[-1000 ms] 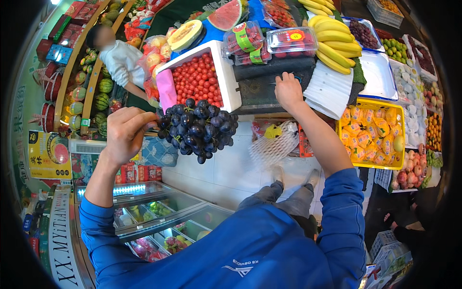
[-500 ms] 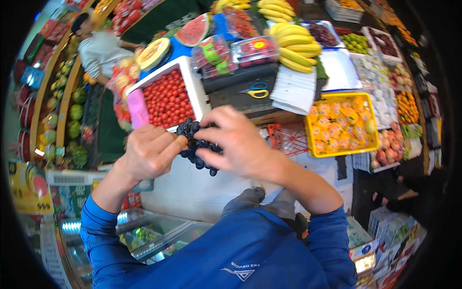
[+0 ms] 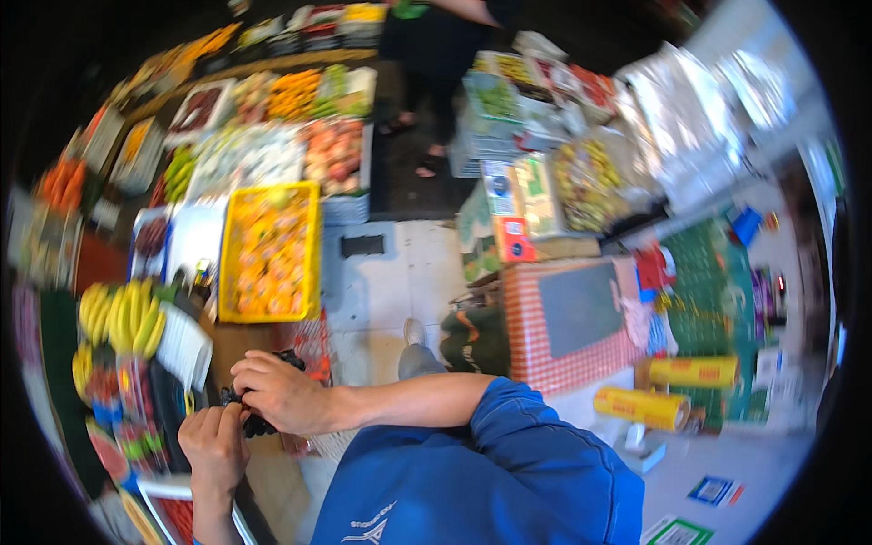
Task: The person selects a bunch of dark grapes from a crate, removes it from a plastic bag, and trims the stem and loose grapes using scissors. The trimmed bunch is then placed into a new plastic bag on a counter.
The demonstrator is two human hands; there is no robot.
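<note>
A bunch of dark grapes point(image 3: 259, 425) is between my two hands at the lower left, mostly covered by them. My left hand point(image 3: 213, 445) is closed, its fingertips pressed together at the bunch's near-left side. Curled over the top of the bunch, my right hand point(image 3: 283, 393) has its fingers bent against the grapes. A few grapes show past its knuckles and below its palm. Beyond the hands stands a yellow crate point(image 3: 312, 272) of orange, wrapped fruit. White papers point(image 3: 186, 347) and bananas point(image 3: 134, 318) lie to the left.
A table with a red checked cloth point(image 3: 531, 336) stands to the right, near yellow rolls point(image 3: 640, 408). A person in dark clothes point(image 3: 422, 54) is in the aisle ahead. White floor tiles point(image 3: 422, 263) run between the stalls. A tray of small red fruit point(image 3: 173, 495) is at lower left.
The view has swung to the right, so the fruit stall now lies at the left and the checked table shows. Both hands stay at the grapes, with the right hand's fingers more curled.
</note>
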